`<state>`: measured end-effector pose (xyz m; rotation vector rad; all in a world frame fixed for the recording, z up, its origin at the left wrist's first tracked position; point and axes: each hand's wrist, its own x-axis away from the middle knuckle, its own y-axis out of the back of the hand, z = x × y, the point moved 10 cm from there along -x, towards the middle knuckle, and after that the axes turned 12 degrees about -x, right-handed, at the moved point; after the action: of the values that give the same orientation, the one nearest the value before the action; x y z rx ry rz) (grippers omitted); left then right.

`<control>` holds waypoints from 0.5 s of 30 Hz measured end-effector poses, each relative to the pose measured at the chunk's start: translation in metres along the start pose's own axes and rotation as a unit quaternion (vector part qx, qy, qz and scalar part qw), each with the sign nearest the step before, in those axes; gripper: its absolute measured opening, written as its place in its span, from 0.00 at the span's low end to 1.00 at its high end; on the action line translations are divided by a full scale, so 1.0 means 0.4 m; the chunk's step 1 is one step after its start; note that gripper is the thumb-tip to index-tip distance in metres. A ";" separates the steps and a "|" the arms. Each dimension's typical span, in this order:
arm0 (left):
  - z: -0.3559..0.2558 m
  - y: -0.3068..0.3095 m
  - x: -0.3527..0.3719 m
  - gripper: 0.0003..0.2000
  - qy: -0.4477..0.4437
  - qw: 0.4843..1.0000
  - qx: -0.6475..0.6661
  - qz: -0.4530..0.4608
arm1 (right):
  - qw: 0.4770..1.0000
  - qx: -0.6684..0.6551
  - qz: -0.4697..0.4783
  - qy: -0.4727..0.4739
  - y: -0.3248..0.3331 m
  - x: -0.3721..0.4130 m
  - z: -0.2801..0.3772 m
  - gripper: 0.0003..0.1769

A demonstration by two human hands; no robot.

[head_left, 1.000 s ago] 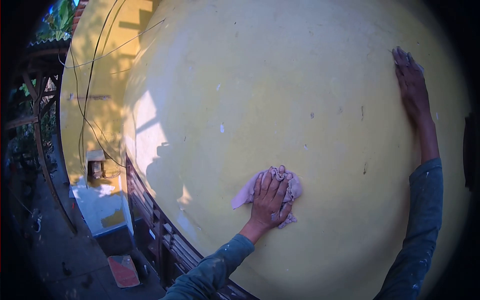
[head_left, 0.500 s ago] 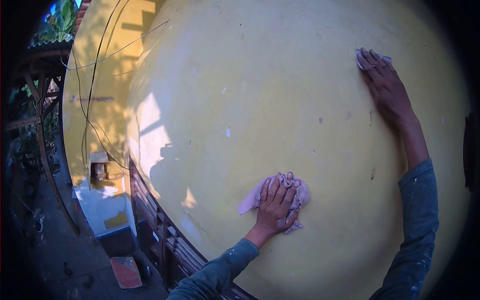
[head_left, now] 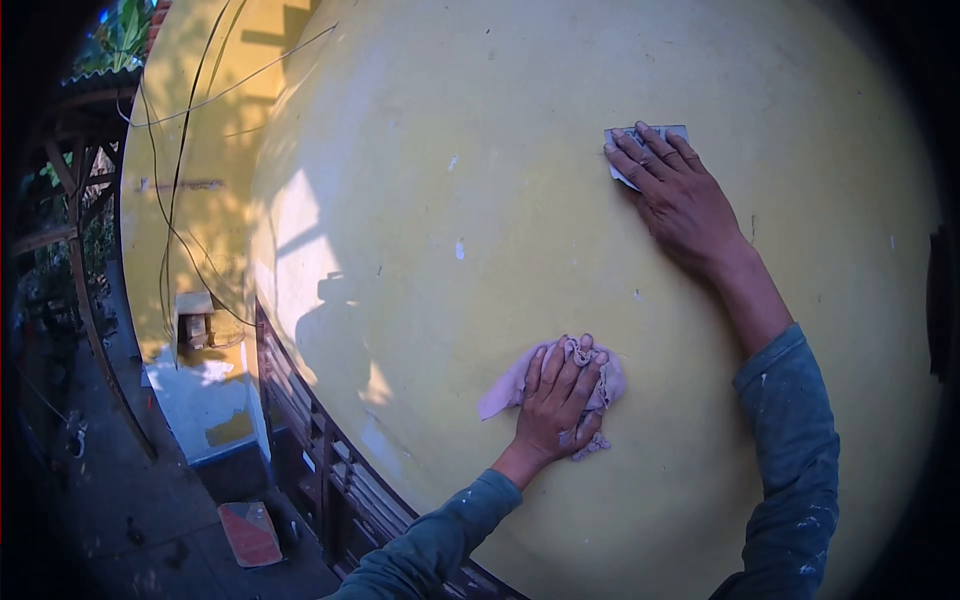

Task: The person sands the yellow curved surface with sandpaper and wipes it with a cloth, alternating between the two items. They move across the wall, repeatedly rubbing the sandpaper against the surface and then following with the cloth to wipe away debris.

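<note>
A yellow wall (head_left: 540, 230) with small white chips and dark marks fills most of the view. Against its lower middle my left hand (head_left: 560, 405) presses a crumpled pink cloth (head_left: 507, 383), its fingers over the folds and one corner hanging out to the left. Higher up and to the right, my right hand (head_left: 685, 205) holds a folded sheet of sandpaper (head_left: 675, 132) against the wall. The fingers lie over the sheet, which shows past the fingertips and along their left side; the rest of it is hidden.
Lower left, a brown slatted railing (head_left: 345, 475) runs along the wall's edge. Beyond it are a yellow-and-white wall section with hanging cables (head_left: 183, 150), a small box-like fixture (head_left: 195, 320), and a red-and-grey slab (head_left: 250, 533) on the ground. A wooden post (head_left: 90, 310) stands far left.
My right hand has swept left and slightly down across the wall with the sandpaper. My left hand stays at nearly the same spot on the cloth.
</note>
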<state>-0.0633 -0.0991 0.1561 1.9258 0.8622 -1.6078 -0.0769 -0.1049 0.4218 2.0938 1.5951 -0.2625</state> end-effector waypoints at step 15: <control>-0.001 0.004 -0.004 0.33 -0.001 1.000 0.013 0.003 | 0.982 0.089 -0.095 -0.136 0.111 0.008 -0.281 0.27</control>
<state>-0.0619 -0.1003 0.1577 1.9424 0.8382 -1.6232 -0.0495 -0.0559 0.5289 1.9303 1.6541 -0.7483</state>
